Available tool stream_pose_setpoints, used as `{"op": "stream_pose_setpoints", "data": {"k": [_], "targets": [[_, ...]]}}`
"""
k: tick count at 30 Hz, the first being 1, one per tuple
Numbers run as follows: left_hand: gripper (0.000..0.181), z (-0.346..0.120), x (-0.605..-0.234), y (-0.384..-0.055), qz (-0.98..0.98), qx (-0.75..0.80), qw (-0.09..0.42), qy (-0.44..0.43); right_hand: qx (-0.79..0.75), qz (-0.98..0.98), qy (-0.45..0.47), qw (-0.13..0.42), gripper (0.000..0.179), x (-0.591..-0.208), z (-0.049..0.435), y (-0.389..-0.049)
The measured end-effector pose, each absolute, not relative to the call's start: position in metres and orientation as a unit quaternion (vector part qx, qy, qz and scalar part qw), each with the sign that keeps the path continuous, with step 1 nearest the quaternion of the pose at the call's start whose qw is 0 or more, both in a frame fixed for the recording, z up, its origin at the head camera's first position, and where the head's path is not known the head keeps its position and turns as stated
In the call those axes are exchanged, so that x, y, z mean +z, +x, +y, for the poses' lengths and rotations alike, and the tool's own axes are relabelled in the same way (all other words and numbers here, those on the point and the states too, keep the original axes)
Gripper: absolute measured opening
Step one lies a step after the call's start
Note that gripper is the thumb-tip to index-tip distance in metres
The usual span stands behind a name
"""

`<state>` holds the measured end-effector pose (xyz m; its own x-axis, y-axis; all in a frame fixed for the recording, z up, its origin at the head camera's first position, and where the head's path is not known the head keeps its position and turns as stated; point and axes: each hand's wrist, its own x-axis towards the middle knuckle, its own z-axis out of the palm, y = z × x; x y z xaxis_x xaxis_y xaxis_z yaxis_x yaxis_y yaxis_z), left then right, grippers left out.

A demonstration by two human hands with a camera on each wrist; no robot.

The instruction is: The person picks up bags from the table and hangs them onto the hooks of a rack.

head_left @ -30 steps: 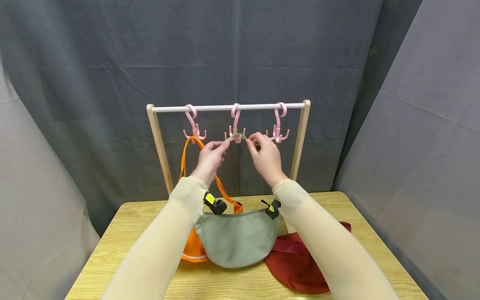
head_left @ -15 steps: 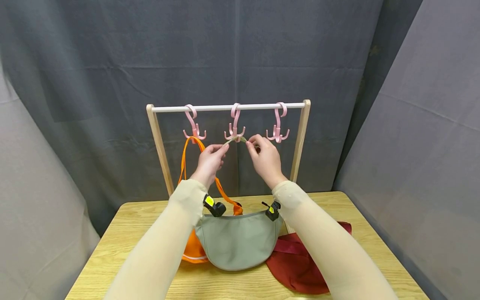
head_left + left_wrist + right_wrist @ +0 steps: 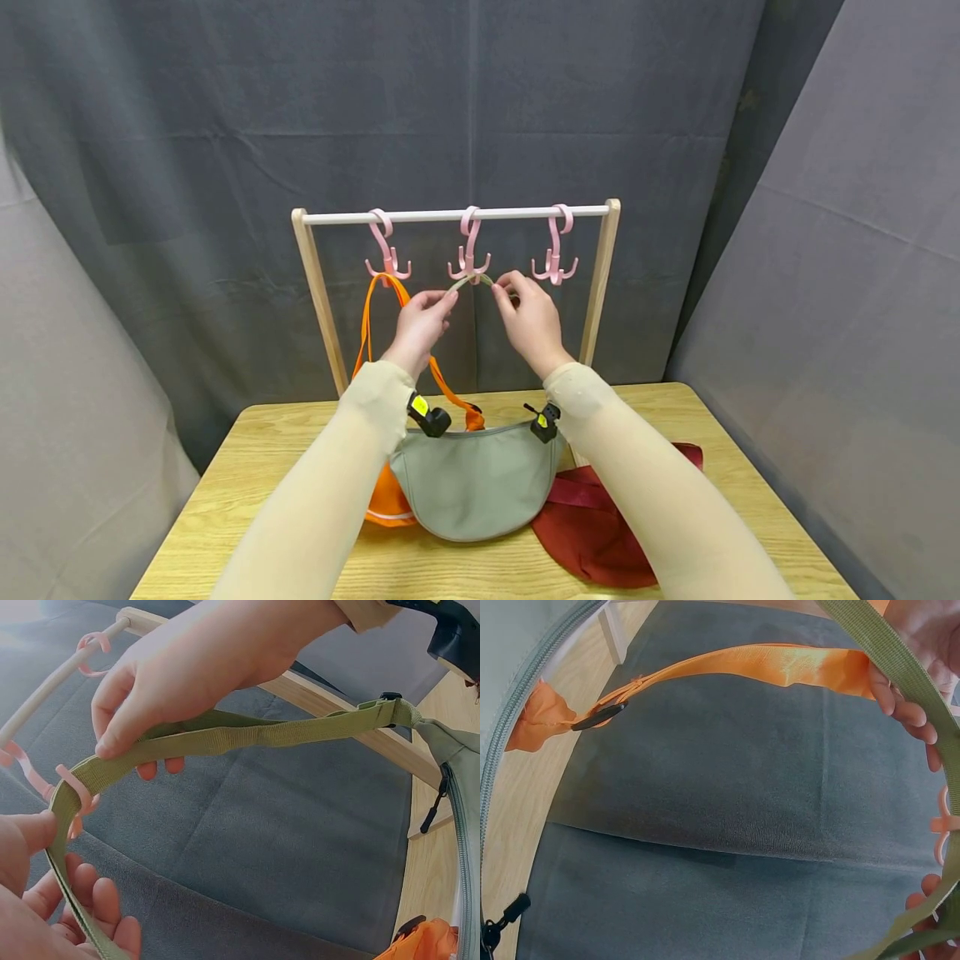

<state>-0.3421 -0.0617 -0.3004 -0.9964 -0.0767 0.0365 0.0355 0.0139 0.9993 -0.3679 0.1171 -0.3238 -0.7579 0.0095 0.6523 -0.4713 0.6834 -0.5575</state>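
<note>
The grey-green half-moon bag [image 3: 478, 492] hangs in front of the rack, its green strap [image 3: 225, 740] drawn up to the middle pink hook [image 3: 471, 237]. A prong of that hook crosses in front of the strap in the left wrist view. My left hand [image 3: 418, 329] pinches the strap just left of the hook, between thumb and fingers. On the right side, my right hand [image 3: 531, 323] pinches the same strap. Between the two hands the strap arches at the hook's lower prongs. Part of the bag's top edge is hidden by the wrist cameras.
An orange bag [image 3: 390, 498] hangs by its orange strap [image 3: 367, 321] from the left pink hook [image 3: 385, 242]. The right pink hook [image 3: 555, 246] holds nothing. A dark red bag [image 3: 600, 533] lies on the wooden table [image 3: 442, 575]. A white bar [image 3: 427, 217] tops the wooden rack.
The strap between my hands has come down slightly onto the middle hook's lower prongs. Both hands and the grey-green bag have sunk a little, and the grip looks the same.
</note>
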Motion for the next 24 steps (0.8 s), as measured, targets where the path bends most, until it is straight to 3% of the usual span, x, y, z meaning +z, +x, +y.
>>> {"op": "stream_pose_setpoints", "data": {"k": [11, 24], "targets": [[0.040, -0.063, -0.305, -0.343, -0.735, -0.676, 0.050, -0.011, 0.374, -0.868, 0.137, 0.296, 0.022, -0.327, 0.114, -0.364], [0.055, -0.066, -0.308, -0.336, -0.783, -0.608, 0.103, -0.084, 0.352, -0.863, 0.141, 0.335, 0.038, -0.332, 0.111, -0.355]]}}
